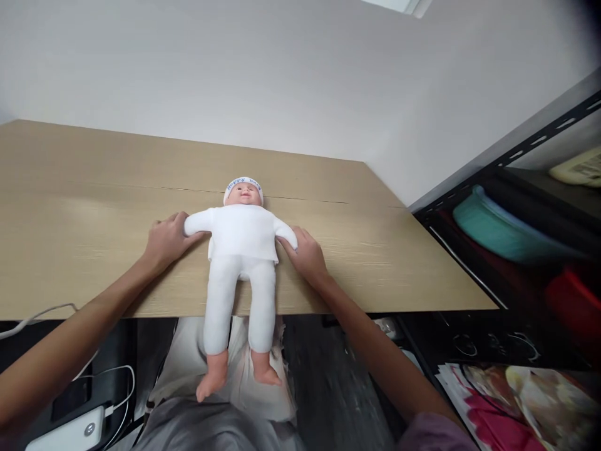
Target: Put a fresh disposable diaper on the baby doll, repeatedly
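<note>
At frame centre I pin the baby doll (241, 250) flat on the wooden table (94, 207), my left hand (165, 241) and right hand (307, 254) apparently curled on its arms.

At the centre of the frame the doll (241, 250) wears soft, matt white cloth over body, arms and legs, while its face and bare feet look like smooth, faintly glossy plastic. The table (94, 188) under it is pale wood-grain laminate, smooth and matt. At lower left a power bank (70, 432) is glossy white plastic; the shelf frame (539, 141) at upper right looks like dark metal.
</note>
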The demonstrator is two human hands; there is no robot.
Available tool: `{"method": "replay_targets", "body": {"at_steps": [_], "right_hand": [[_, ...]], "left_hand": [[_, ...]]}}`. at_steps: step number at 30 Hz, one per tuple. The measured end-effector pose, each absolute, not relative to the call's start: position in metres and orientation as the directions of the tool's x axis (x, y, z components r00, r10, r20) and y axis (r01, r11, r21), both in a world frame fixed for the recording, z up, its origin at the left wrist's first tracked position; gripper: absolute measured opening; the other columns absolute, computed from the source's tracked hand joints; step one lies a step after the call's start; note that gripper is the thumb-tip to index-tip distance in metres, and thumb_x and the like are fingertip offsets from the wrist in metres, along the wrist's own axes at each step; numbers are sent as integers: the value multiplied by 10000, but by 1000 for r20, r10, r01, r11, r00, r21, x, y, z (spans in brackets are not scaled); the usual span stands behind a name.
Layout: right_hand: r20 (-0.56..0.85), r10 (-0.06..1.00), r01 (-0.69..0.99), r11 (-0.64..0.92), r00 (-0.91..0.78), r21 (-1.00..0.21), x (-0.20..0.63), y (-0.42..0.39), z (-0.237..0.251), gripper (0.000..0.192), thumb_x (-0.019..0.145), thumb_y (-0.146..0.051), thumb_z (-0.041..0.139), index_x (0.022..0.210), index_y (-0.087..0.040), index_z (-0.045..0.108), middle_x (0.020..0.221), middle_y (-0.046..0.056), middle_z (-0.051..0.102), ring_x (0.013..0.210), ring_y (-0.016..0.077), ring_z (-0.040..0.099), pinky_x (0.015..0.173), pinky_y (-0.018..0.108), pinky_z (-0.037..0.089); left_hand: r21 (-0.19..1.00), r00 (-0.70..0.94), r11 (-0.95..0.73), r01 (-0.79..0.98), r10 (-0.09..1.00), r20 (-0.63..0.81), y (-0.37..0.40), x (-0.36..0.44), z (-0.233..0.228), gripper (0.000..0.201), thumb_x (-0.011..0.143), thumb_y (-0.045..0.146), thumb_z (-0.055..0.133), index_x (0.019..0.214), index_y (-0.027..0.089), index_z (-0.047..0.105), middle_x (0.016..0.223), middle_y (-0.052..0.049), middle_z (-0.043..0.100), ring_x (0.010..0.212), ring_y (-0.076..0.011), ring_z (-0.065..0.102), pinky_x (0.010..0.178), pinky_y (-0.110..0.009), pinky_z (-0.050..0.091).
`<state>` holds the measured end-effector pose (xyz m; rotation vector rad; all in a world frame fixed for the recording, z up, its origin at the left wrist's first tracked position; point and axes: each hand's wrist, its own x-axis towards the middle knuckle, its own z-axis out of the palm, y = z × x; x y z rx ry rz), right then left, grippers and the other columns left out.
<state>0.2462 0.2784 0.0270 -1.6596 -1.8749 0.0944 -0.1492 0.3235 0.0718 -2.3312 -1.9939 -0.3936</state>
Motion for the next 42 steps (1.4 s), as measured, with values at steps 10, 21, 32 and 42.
{"method": "replay_targets", "body": {"at_steps": [10,21,32,42], "right_hand": [[472,877,910,125,85,-395,231,384,29,492,1131,-580,580,1407,-193,706,1275,161,785,1065,326,726,900,382,538],[528,847,925,156,56,-348,252,496,21,552,1084,-660,574,1329,-188,722,1225,167,800,1049,352,731,893,415,563],[541,836,908,293,-91,-299,282,542,12,610,1028,-642,590,1409,-168,643,1316,193,771,1156,388,707,997,493,545],[421,873,877,386,-247,-286,316,538,4,757,1112,-723,477,1680,-227,535,1455,186,714,1265,386,621,1149,564,457]], "left_hand": [[140,100,-151,979,942,319,429,-147,62,688,1008,787,576,1279,162,672,1286,-181,781,1097,-351,713,925,-371,410],[126,106,-178,976,891,442,531,-136,51,703,946,874,566,1041,190,699,1091,-184,829,861,-327,685,1032,-474,361],[126,135,-212,969,883,449,577,-136,47,744,916,921,584,1041,199,712,987,-161,781,1050,-397,679,1087,-516,340],[237,306,-431,871,851,427,567,-195,39,880,964,918,561,1454,199,696,1357,-175,765,1261,-402,645,1127,-499,438]]}}
